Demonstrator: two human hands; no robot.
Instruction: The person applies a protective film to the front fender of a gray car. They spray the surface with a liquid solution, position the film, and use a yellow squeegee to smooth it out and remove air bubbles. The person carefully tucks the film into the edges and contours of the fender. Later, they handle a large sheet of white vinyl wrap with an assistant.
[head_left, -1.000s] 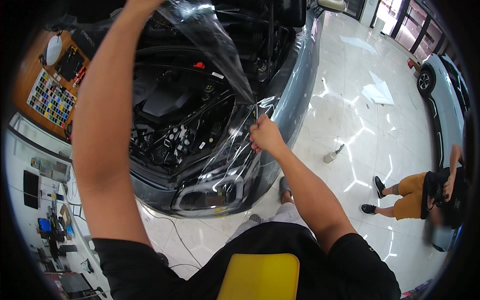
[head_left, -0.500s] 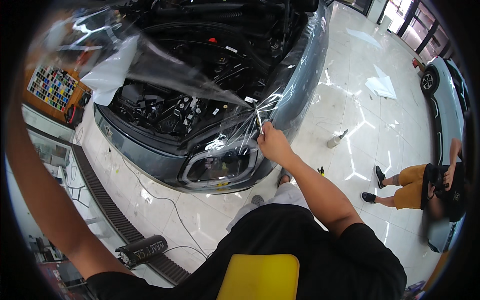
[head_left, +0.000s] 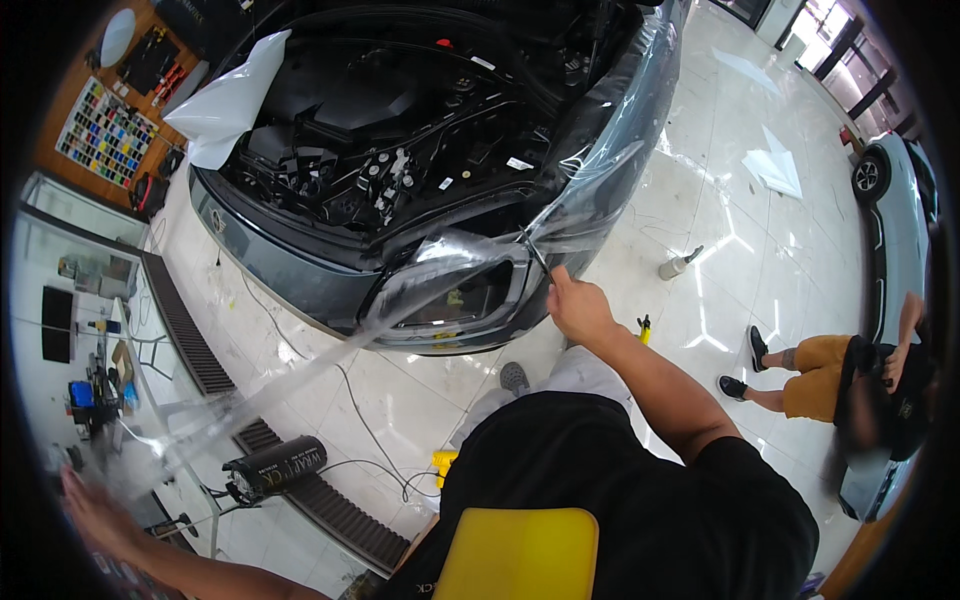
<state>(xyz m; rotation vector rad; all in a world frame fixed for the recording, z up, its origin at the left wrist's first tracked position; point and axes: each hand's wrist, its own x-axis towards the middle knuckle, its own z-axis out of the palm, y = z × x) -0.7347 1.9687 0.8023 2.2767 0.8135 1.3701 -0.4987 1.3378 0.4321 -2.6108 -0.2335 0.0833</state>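
Note:
Clear plastic film (head_left: pixel 330 350) stretches in a long twisted strip from the car's front corner down to the far left. At its end is my left hand (head_left: pixel 100 515), smeared by motion but seemingly closed on the film. My right hand (head_left: pixel 580 308) grips a slim metal tool (head_left: pixel 537 250) that looks like a pair of scissors. Its tip touches the film just above the outer edge of the headlight (head_left: pixel 450 305). More film lies wrinkled along the grey fender (head_left: pixel 610 190). The hood is up and the engine bay (head_left: pixel 390 170) shows.
A white sheet (head_left: pixel 225 110) rests over the car's far left edge. On the floor lie a black roll-shaped bag (head_left: pixel 275 468), cables, and white paper scraps (head_left: pixel 772 170). A spray bottle (head_left: pixel 680 262) stands right. Another person (head_left: pixel 880 370) is beside a pale car (head_left: pixel 905 230).
My left hand has swung from the upper left down to the lower left, pulling the film off the engine bay and across the headlight. My right hand has shifted slightly right and down.

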